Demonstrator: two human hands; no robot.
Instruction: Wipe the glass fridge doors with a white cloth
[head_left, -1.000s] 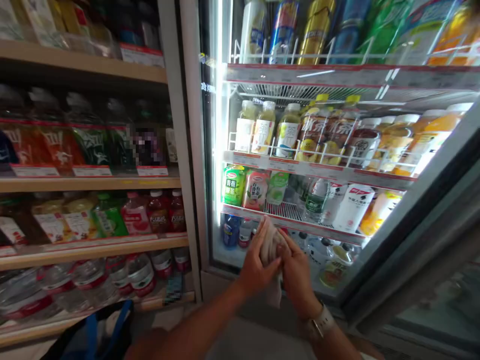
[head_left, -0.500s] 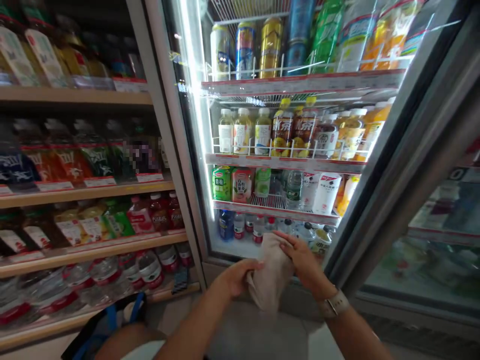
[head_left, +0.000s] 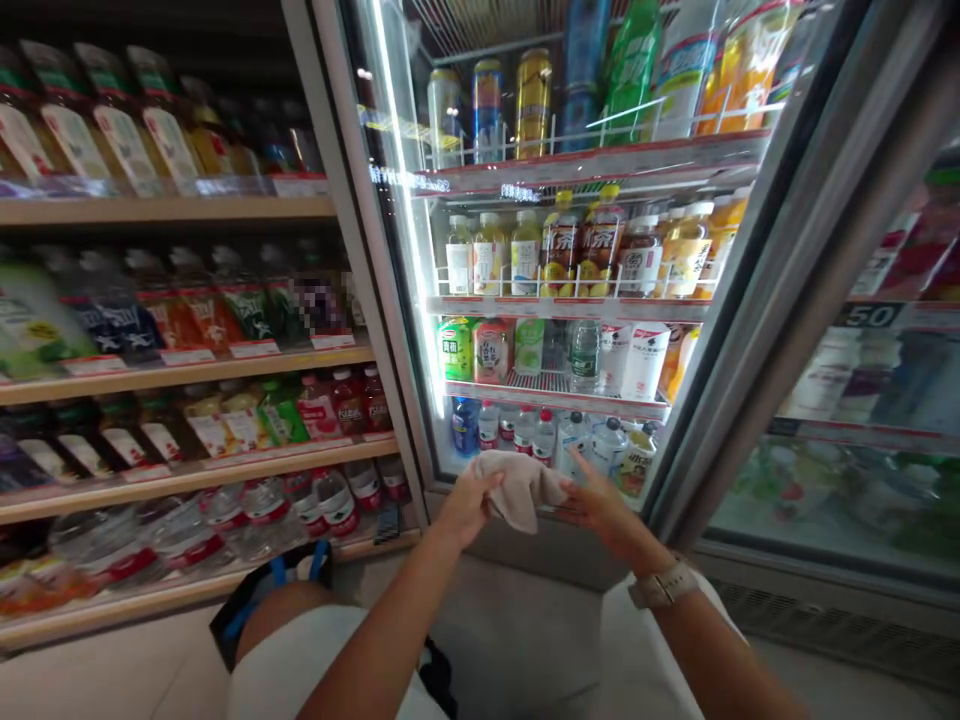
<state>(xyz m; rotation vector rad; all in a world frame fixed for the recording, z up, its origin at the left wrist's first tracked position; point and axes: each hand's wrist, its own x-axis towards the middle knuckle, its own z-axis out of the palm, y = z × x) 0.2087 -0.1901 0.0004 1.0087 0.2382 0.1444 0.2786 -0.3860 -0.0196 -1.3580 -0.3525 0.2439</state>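
Observation:
A light beige cloth (head_left: 517,488) is stretched between my two hands, in front of the lower part of a lit drinks fridge. My left hand (head_left: 471,503) grips its left end, fingers closed on the fabric. At the other end, my right hand (head_left: 600,505) pinches the cloth's edge between thumb and fingers, with the index finger pointing out; a watch (head_left: 664,585) is on that wrist. Behind the cloth, small bottles (head_left: 544,435) with red caps stand on the fridge floor. The cloth's middle sags in folds.
The fridge's grey door frame (head_left: 780,330) slants along the right. Wooden shelves (head_left: 187,372) with several rows of bottles fill the left side. A dark bag with blue straps (head_left: 274,590) is by my knee. Fridge shelves (head_left: 570,307) hold cans, bottles and cartons.
The cloth hung long and low between my hands; now it is gathered up and spread sideways. My hands are farther apart, and the view has shifted, showing more floor.

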